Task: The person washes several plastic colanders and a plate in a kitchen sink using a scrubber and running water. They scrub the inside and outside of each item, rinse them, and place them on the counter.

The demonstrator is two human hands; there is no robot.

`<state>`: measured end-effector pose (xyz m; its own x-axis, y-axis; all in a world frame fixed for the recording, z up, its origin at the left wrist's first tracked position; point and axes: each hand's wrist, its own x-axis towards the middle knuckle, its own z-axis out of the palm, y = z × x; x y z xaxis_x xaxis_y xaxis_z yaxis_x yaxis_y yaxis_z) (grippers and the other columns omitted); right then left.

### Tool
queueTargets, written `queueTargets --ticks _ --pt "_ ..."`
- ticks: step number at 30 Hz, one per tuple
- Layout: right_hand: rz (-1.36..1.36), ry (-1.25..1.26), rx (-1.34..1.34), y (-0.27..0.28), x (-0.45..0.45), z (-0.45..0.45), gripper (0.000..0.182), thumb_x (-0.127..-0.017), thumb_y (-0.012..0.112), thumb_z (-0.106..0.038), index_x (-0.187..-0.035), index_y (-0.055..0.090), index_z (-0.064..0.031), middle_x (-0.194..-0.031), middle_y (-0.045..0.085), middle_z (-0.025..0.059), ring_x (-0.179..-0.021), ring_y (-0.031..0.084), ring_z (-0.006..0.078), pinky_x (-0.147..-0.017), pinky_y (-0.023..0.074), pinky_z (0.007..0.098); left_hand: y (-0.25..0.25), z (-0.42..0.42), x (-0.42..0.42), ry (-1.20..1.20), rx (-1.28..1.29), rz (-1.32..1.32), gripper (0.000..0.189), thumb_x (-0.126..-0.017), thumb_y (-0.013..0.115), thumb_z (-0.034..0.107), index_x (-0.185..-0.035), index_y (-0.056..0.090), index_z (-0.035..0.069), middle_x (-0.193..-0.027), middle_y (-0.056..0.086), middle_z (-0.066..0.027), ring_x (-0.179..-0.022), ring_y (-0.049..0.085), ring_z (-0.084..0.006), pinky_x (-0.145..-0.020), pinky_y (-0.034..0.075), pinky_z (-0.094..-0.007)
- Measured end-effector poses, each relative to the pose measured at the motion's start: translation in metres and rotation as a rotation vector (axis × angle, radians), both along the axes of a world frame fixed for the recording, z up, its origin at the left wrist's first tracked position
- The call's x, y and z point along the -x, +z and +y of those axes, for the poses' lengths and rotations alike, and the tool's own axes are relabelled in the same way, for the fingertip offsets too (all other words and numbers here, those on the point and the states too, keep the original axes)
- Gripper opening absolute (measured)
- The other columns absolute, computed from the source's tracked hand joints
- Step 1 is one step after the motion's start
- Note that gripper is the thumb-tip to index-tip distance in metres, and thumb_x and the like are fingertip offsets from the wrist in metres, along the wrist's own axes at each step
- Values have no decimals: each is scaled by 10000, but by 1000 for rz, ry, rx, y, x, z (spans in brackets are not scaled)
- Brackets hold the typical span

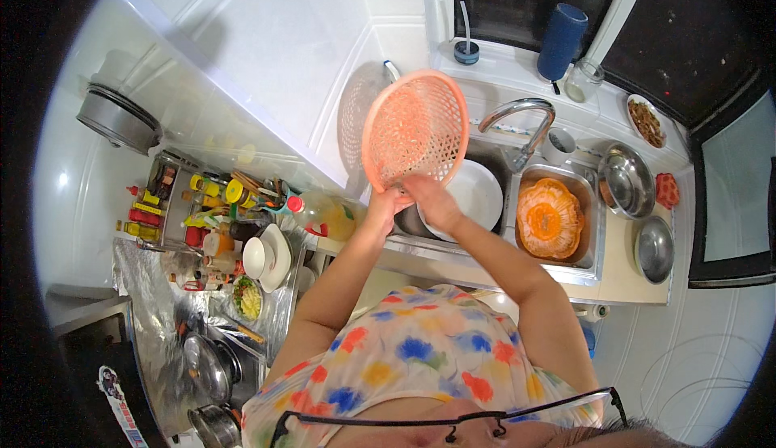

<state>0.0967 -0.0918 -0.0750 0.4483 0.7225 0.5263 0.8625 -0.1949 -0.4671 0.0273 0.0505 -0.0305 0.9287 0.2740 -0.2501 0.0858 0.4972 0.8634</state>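
A pink plastic colander [418,127] with a lattice of holes is held tilted up at the left end of the sink. My left hand [387,210] grips its near rim. Right beside it, my right hand [431,202] is at the same rim, its fingertips close to the left fingers. Motion blur and overlap hide whether the right fingers are closed on the rim. Below and behind my right wrist, a large white basin [476,199] sits in the left sink bowl. An orange, flower-shaped basket [550,219] lies in the right bowl.
The chrome faucet [521,108] arches over the sink. Steel bowls [627,181] stand at the right. A blue cylindrical speaker [562,42] and a glass jar [584,81] line the sill. Left of me are a large bottle [327,215], condiments, white dishes [267,260] and a lidded pan [208,368].
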Motion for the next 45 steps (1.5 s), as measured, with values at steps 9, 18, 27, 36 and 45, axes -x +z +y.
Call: queueTargets --ticks 9,18,27,36,45 --pt "-90 -283 131 -35 -14 -10 454 -789 489 -62 -1240 496 -19 -1317 452 134 -1268 376 330 -1072 294 419 14 -16 9 15 -11 28 744 -814 378 -18 -1446 84 241 -1385 335 -187 -1100 546 -366 -832 523 -461" --pt "-162 -90 191 -20 -21 -27 474 -734 535 -45 -1207 528 -56 -1177 505 89 -1150 454 284 -1028 320 427 -23 5 6 -6 -44 101 657 -853 506 134 -1419 172 124 -1280 463 -149 -981 613 -314 -777 535 -419" --pt "-132 -5 46 5 -28 -29 327 -741 544 -100 -1060 579 -34 -1060 574 111 -1043 536 290 -892 443 380 23 -30 1 32 -251 326 662 -883 533 431 -1380 234 112 -1204 535 -129 -1045 575 -268 -830 496 -415" --pt "0 176 -50 5 -3 -16 500 -712 580 -45 -1205 500 -14 -1261 483 182 -1176 457 353 -995 373 431 -38 -20 0 114 139 19 618 -932 446 313 -1434 127 145 -1262 465 -184 -1189 473 -312 -1013 386 -438" --pt "-89 -366 185 -50 -66 -54 410 -845 415 -62 -1242 465 30 -1343 415 195 -1276 367 347 -1087 283 408 -8 -34 7 90 -16 -63 708 -881 498 228 -1445 71 208 -1323 362 -217 -1126 504 -389 -896 471 -531"
